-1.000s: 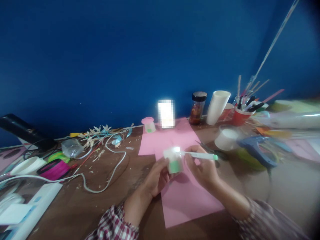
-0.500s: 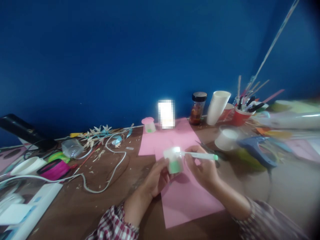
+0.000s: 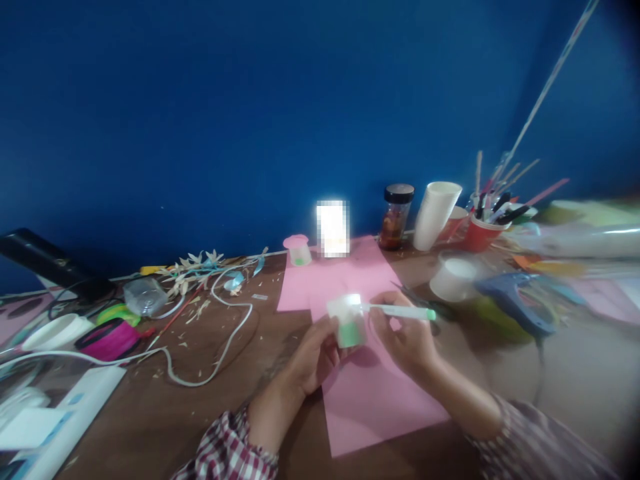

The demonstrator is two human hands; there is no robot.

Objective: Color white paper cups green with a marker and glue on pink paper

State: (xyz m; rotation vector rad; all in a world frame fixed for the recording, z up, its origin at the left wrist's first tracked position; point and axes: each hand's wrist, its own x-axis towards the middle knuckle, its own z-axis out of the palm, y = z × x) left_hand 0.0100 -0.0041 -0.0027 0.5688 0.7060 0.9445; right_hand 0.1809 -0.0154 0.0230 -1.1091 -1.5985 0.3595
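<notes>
My left hand [image 3: 313,353] grips a small paper cup [image 3: 348,320], white at the rim and green lower down, above a pink paper sheet [image 3: 370,393]. My right hand [image 3: 405,337] holds a pale marker with a green end [image 3: 400,311], its tip touching the cup's rim. Both hands sit close together over the brown table [image 3: 240,373].
A second pink sheet [image 3: 345,273], a small pink-topped cup [image 3: 299,250], a dark-lidded jar [image 3: 395,217], a tall white cup [image 3: 435,213] and a red cup of pens [image 3: 483,230] stand behind. A blue glue gun [image 3: 515,300] and scissors [image 3: 417,297] lie right. Cables, dried flowers and a magenta spool [image 3: 107,337] lie left.
</notes>
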